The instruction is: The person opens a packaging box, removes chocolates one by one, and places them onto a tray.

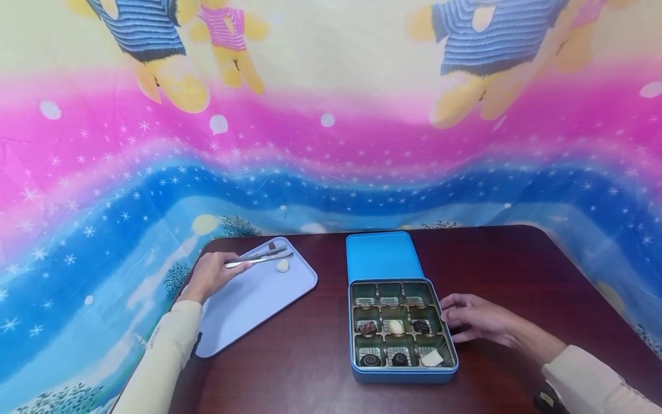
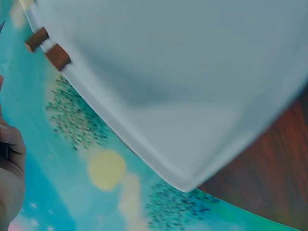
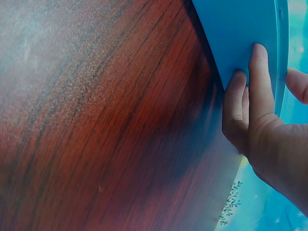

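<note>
My left hand (image 1: 213,275) pinches a pair of metal tongs (image 1: 261,260) above the far part of a white tray (image 1: 248,310). Beneath the tong tips, a cream-coloured chocolate (image 1: 282,266) and a brown chocolate (image 1: 272,245) lie on the tray. With extended fingers my right hand (image 1: 481,318) touches the right side of a blue tin (image 1: 403,376); in the right wrist view the thumb is at its rim. The tin's divided gold insert (image 1: 391,313) holds chocolates in its middle and near rows, including a white square (image 1: 431,357) and a dark spiral (image 1: 370,360).
A blue lid (image 1: 384,256) lies directly behind the tin. Both tray and tin are on a dark red-brown wooden table (image 1: 310,345). A printed curtain (image 1: 331,149) with bears and snowflakes hangs around the table's far side.
</note>
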`<state>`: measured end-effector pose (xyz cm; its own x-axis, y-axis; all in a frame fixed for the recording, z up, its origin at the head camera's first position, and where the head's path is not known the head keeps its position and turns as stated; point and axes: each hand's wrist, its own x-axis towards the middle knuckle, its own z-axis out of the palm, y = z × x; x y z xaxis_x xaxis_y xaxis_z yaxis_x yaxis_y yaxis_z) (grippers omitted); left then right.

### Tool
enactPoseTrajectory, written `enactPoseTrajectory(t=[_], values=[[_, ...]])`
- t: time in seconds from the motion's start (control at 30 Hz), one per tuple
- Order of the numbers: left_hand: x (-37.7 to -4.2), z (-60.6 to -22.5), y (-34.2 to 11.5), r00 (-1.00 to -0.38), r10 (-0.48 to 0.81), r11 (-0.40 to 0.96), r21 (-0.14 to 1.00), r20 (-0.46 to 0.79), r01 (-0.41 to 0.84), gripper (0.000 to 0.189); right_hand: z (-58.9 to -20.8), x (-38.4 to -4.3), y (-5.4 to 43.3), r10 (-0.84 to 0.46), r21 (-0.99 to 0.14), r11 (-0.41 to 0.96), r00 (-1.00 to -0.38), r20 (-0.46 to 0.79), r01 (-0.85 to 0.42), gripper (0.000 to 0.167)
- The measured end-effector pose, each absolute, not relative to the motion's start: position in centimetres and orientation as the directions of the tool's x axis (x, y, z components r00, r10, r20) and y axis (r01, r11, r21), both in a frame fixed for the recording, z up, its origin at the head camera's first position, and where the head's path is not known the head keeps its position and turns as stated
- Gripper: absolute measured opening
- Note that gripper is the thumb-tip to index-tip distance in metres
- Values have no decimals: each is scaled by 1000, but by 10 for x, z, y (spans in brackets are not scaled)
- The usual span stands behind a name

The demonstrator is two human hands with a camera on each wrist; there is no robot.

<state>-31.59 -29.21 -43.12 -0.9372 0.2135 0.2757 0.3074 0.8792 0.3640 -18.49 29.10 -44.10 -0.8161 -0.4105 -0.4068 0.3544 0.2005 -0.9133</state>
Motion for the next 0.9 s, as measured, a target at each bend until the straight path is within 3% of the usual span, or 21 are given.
enactPoseTrajectory(t=[0.53,0.77,0.9], values=[[-287,-401,-211,-822,456,747,355,342,562,31,-441,-185,290,-393,-909,215,-820,-416,358,51],[-274,-397,-187,-725,581,693,244,369,679,24,-440,-185,290,-403,-912,210,-819,-409,352,51],[-264,-395,-174,-703,628,675,216,335,706,25,-439,-184,289,-412,-914,205,-817,-404,349,49]])
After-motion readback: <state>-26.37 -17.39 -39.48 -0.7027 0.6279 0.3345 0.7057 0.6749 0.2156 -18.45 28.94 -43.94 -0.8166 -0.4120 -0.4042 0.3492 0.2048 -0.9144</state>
